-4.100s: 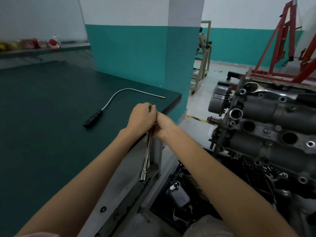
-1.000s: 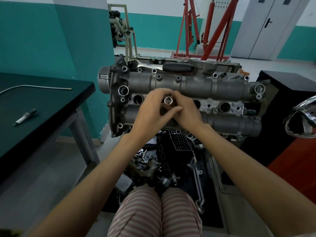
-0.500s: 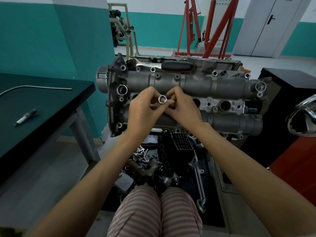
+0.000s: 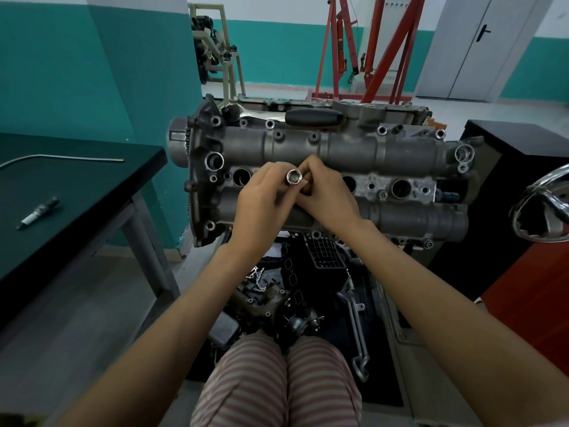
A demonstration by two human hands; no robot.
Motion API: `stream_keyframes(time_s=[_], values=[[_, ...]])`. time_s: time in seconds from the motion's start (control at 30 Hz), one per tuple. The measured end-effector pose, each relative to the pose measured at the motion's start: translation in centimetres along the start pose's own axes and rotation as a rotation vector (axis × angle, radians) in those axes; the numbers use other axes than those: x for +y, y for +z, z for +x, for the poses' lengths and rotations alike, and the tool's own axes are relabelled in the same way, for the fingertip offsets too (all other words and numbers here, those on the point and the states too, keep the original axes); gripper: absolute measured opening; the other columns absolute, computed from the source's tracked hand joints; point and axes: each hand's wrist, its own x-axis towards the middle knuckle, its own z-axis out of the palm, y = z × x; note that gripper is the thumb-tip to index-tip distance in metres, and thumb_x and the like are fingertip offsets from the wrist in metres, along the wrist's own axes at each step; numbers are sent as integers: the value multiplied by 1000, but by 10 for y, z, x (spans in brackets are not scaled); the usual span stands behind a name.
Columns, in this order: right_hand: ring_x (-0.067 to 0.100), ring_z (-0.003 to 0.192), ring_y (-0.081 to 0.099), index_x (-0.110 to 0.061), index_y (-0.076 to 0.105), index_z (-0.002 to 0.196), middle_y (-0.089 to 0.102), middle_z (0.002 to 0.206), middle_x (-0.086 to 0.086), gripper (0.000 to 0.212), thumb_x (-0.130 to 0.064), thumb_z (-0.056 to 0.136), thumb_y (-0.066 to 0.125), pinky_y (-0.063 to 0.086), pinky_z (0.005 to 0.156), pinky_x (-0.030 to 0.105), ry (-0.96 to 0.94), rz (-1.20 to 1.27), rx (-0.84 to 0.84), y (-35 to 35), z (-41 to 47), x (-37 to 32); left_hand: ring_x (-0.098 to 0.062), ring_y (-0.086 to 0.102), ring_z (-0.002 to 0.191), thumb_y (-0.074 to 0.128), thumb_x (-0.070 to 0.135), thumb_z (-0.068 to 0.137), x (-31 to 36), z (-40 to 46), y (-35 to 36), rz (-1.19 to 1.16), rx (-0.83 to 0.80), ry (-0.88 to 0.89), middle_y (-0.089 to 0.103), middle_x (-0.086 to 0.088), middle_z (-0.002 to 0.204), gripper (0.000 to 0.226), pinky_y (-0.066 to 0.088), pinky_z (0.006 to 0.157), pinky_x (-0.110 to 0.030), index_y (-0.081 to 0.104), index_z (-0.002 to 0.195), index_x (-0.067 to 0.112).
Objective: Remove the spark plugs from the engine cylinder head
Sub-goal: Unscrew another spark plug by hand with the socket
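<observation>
The grey engine cylinder head [image 4: 354,149] stands in front of me with a row of round spark plug wells [image 4: 241,177]. A chrome socket extension [image 4: 294,177] points its open end up at me over the second well. My left hand [image 4: 261,204] and my right hand [image 4: 326,195] both grip its shaft just below the end. The well under my hands is hidden. One removed spark plug [image 4: 38,212] lies on the dark green table [image 4: 77,192] at the left.
A ratchet handle [image 4: 311,117] lies along the top of the head. A flexible pick-up tool [image 4: 61,158] rests on the table. Loose engine parts [image 4: 292,291] cover the floor below. A red engine hoist [image 4: 369,50] stands behind, a black cabinet [image 4: 508,155] at the right.
Since four seconds ago I turned from the table to the engine with the tool. Over the last second both hands and the socket end shifted slightly up over the second well.
</observation>
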Motion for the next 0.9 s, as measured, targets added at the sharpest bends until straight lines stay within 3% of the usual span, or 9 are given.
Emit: stream_keyframes(time_s=[0.07,0.23,0.43,0.53,0.67,0.77,0.9], values=[[16,70,55,-19,43,87,58,74,-3,29,-32,78,67,46,59,38,0,1,-6,0,0,1,-14,57,82,62,6,87,1,0,-2,-5,-19,2,65,-7,90,9,46,70,-27,63,95,2],[14,69,53,-25,38,84,50,69,-12,29,-27,77,66,40,57,31,5,-5,3,1,0,2,-8,59,91,59,3,89,4,-7,-2,-15,23,56,67,-3,99,20,46,80,-15,62,108,6],[17,71,55,-19,44,90,55,73,-5,29,-31,78,68,43,59,34,-8,4,10,0,0,-1,-14,65,90,59,7,90,-2,2,-1,-54,-18,-25,69,-3,100,17,53,77,-34,65,105,2],[16,71,55,-19,43,90,57,75,-2,29,-29,79,68,45,59,36,-4,11,-3,-1,-1,-1,-11,64,88,63,8,87,2,1,-6,-24,-26,9,70,-3,98,19,52,77,-28,67,104,3],[12,65,51,-23,39,86,53,69,-6,30,-28,79,67,41,56,32,-10,9,12,1,-1,0,-5,62,93,62,8,88,6,-4,-5,-55,103,73,65,6,102,20,48,83,-15,65,107,5],[14,68,54,-23,39,87,58,75,-2,30,-30,79,67,42,56,32,-14,-13,18,1,0,1,-5,62,90,62,8,88,3,-3,3,-56,125,73,64,8,100,18,50,79,-17,66,106,4],[17,70,55,-21,42,88,55,74,-5,28,-28,79,67,42,57,33,-18,-4,12,1,0,0,-5,61,97,63,2,86,-6,-8,8,-75,86,-8,63,5,103,20,49,85,-19,66,106,1]])
